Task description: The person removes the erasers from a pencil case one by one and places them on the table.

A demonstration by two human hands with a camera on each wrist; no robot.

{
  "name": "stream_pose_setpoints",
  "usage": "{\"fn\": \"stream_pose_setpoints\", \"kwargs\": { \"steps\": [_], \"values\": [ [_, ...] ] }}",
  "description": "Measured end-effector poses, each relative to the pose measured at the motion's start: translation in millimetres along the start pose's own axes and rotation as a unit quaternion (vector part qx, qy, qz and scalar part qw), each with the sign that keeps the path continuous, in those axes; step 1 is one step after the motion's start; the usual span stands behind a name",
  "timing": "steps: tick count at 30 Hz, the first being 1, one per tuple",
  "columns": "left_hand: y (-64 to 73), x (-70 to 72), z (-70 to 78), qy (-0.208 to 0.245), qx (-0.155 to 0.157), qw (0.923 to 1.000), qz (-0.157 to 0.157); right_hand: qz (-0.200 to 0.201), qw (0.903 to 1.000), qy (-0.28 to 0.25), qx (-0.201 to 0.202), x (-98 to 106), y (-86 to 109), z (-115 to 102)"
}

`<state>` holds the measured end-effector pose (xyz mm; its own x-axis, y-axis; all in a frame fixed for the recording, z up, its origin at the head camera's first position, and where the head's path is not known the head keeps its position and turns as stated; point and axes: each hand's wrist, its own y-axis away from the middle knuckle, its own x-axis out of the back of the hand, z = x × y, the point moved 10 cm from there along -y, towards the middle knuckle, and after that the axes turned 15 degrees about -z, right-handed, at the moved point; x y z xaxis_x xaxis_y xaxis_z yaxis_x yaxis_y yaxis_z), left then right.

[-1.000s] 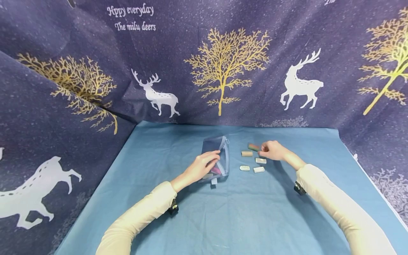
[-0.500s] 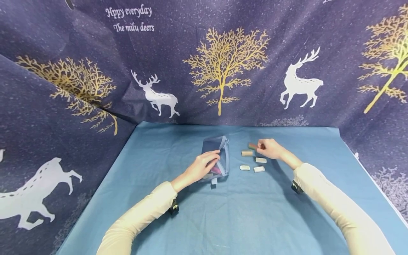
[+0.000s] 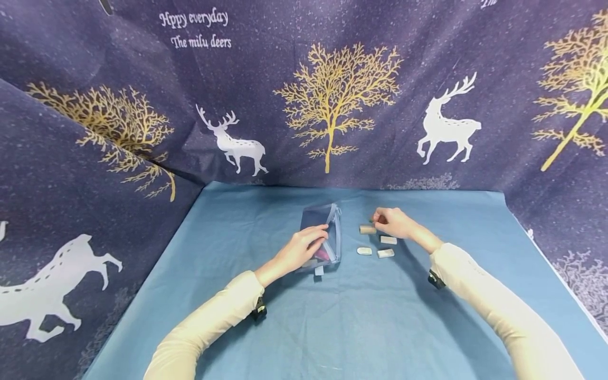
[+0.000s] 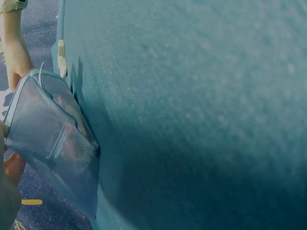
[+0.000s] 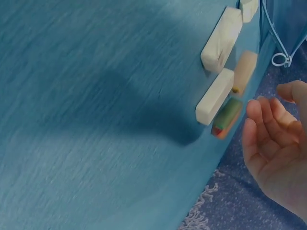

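My left hand (image 3: 295, 250) grips the blue mesh zipper pouch (image 3: 314, 215) by its side; a pink thing (image 3: 322, 254) shows inside. In the left wrist view the pouch (image 4: 43, 122) stands up from the cloth, its zipper edge loose. My right hand (image 3: 395, 222) hovers over a green and orange-red eraser (image 5: 227, 115), its curved fingers and thumb apart with nothing between them. In the head view that hand hides most of this eraser. Just nearer lies a tan eraser (image 3: 367, 230). Three whitish eraser blocks (image 3: 388, 240) lie closer to me.
Blue cloth (image 3: 351, 322) covers the table. A dark curtain with deer and trees (image 3: 361, 158) hangs behind it and along the left. The pouch's ring zipper pull (image 5: 280, 59) hangs at its far end, left of the erasers in the head view.
My right hand has moved left over the green and orange-red eraser, covering more of it. The left hand and the pouch have stayed in place.
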<state>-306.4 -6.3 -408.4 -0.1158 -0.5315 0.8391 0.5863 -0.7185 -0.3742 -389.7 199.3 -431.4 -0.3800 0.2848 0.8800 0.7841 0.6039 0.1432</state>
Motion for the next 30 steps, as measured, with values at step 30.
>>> {"fn": "stream_pose_setpoints", "kwargs": {
  "steps": [30],
  "values": [
    [0.3, -4.2, -0.7, -0.004, 0.006, 0.9999, -0.007, -0.058, 0.9971, -0.027, 0.04, -27, -37.0, -33]
  ]
}}
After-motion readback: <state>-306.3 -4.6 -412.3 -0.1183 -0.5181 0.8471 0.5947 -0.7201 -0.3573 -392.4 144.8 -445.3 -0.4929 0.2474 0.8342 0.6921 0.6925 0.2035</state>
